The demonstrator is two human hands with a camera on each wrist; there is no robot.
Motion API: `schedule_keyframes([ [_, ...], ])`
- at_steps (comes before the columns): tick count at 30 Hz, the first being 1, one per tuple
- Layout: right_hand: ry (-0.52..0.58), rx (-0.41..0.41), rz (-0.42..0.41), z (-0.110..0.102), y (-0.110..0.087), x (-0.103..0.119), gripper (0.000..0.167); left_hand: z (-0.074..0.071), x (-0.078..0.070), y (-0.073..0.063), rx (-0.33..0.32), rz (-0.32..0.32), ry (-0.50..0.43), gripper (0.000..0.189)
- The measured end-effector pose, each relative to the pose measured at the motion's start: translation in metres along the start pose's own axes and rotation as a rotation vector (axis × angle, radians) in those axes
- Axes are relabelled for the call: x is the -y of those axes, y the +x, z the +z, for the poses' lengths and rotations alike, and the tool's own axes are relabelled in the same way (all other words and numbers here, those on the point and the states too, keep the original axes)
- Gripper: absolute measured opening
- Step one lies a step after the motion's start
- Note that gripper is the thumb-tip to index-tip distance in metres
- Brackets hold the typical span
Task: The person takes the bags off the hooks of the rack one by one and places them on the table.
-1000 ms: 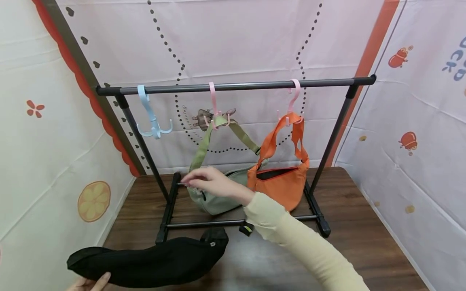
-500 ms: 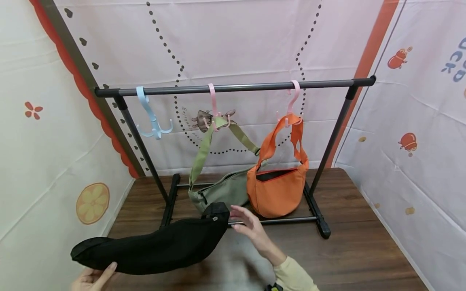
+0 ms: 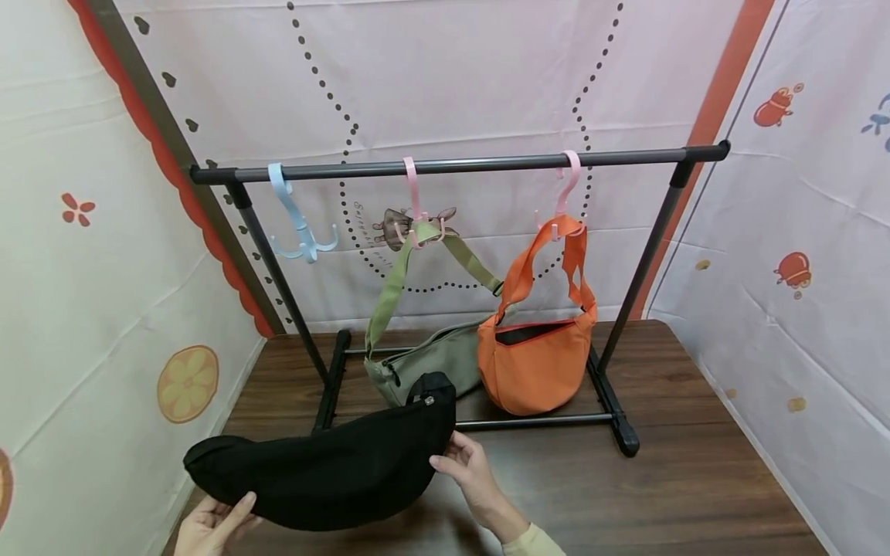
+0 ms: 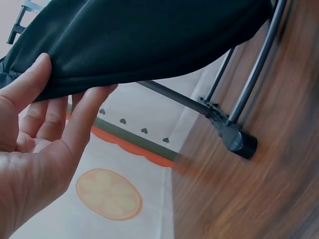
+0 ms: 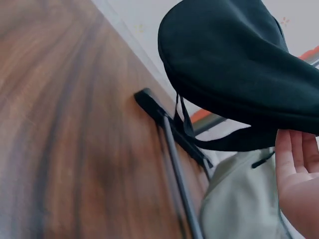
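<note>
A black crescent-shaped shoulder bag (image 3: 327,471) is held above the table's front in the head view. My left hand (image 3: 215,525) pinches its lower left edge, thumb on the near face; the left wrist view shows that hand (image 4: 55,119) gripping the fabric edge. My right hand (image 3: 476,479) holds the bag's right end, thumb in front and fingertips hidden behind it. In the right wrist view the right hand's fingers (image 5: 296,154) meet the bag's edge, and a black strap (image 5: 234,139) hangs below. A light-blue hook (image 3: 299,220) hangs bare at the rack's left.
A black rack (image 3: 480,165) stands on the wooden table (image 3: 681,479). A green bag (image 3: 438,359) hangs by its strap from a pink hook (image 3: 413,193), and an orange bag (image 3: 535,367) from another pink hook (image 3: 568,185). Printed cloth surrounds the table.
My right hand has come down from near the green bag to the black bag's right end and taken hold there. The black bag has risen and shifted right with my left hand.
</note>
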State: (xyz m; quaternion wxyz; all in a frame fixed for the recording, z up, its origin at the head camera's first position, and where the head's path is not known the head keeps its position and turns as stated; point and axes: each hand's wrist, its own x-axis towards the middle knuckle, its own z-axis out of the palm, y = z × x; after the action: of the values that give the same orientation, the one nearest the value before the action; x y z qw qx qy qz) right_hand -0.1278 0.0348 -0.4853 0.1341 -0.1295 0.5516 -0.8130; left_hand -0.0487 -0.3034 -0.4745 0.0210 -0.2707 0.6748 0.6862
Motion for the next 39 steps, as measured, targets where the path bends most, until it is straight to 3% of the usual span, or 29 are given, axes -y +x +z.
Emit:
schedule_keyframes([
  [3, 0.056, -0.054, 0.055, 0.002, -0.004, -0.004, 0.02, 0.0, 0.0, 0.002, 0.044, -0.013, 0.031, 0.091],
  [6, 0.122, -0.097, 0.118, 0.004, -0.006, -0.01, 0.016, -0.001, -0.001, 0.004, 0.079, -0.025, 0.035, 0.102],
  [13, 0.199, -0.183, 0.246, 0.005, -0.006, -0.028, 0.01, -0.002, -0.001, 0.011, 0.135, -0.047, 0.094, 0.09],
  [18, 0.192, -0.22, 0.28, 0.003, -0.004, -0.038, 0.008, -0.004, 0.001, 0.02, 0.151, -0.048, 0.136, 0.087],
  [24, 0.208, -0.237, 0.3, 0.008, -0.003, -0.044, 0.006, -0.008, -0.003, 0.028, 0.188, -0.078, 0.111, 0.09],
  [34, 0.225, -0.281, 0.356, 0.024, 0.003, -0.059, 0.024, -0.025, -0.013, 0.054, 0.261, -0.155, 0.141, 0.085],
  [39, 0.25, -0.325, 0.343, 0.031, 0.003, -0.07, 0.02, -0.032, -0.012, 0.068, 0.376, -0.168, 0.099, 0.084],
])
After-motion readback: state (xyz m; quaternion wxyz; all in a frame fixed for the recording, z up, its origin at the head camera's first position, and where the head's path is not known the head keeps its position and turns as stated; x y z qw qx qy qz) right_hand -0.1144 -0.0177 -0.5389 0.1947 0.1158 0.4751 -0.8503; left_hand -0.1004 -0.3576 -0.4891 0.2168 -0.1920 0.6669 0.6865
